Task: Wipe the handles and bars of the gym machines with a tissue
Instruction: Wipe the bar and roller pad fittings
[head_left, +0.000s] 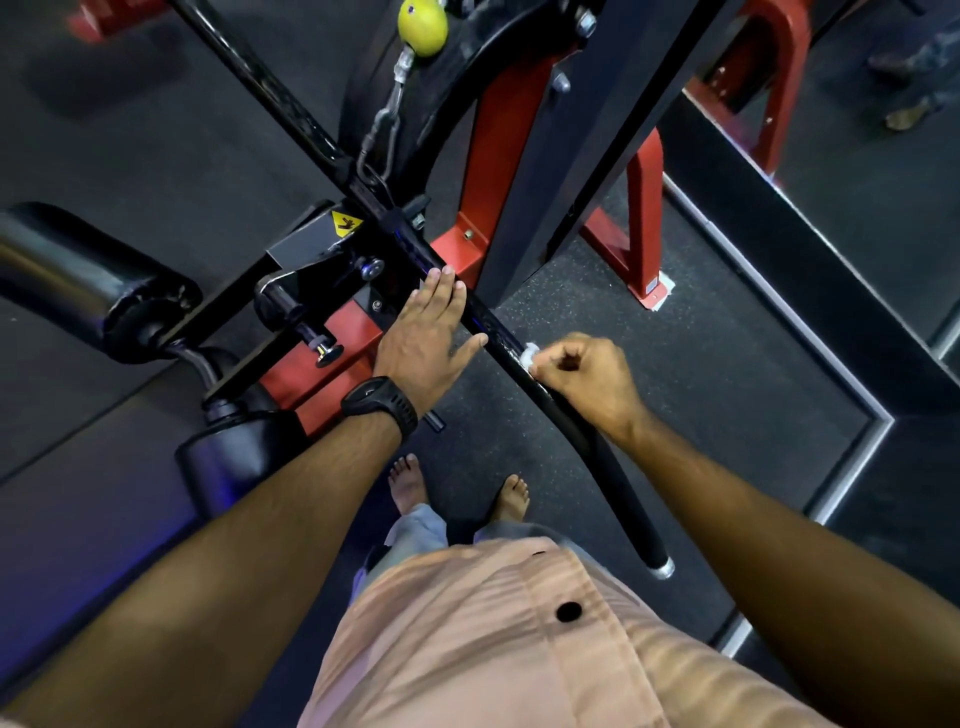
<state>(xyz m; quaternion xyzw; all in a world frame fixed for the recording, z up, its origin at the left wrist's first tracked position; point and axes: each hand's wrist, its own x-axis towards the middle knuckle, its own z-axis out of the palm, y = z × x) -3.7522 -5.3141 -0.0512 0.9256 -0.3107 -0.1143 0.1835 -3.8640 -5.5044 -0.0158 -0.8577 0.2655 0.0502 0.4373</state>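
Head view: the lat pulldown bar runs diagonally, from upper left down to its capped end at lower right. The right hand curls round a white tissue against the bar, mid-wipe. The left hand, fingers straight, rests against the bar nearer its centre. Next, probably, the tissue needs sliding toward the cap.

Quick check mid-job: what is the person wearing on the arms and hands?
Both forearms are bare, with no sleeves in view and no gloves. The left hand has a black watch with a ribbed strap on its wrist. The right hand has no watch or band at its wrist.
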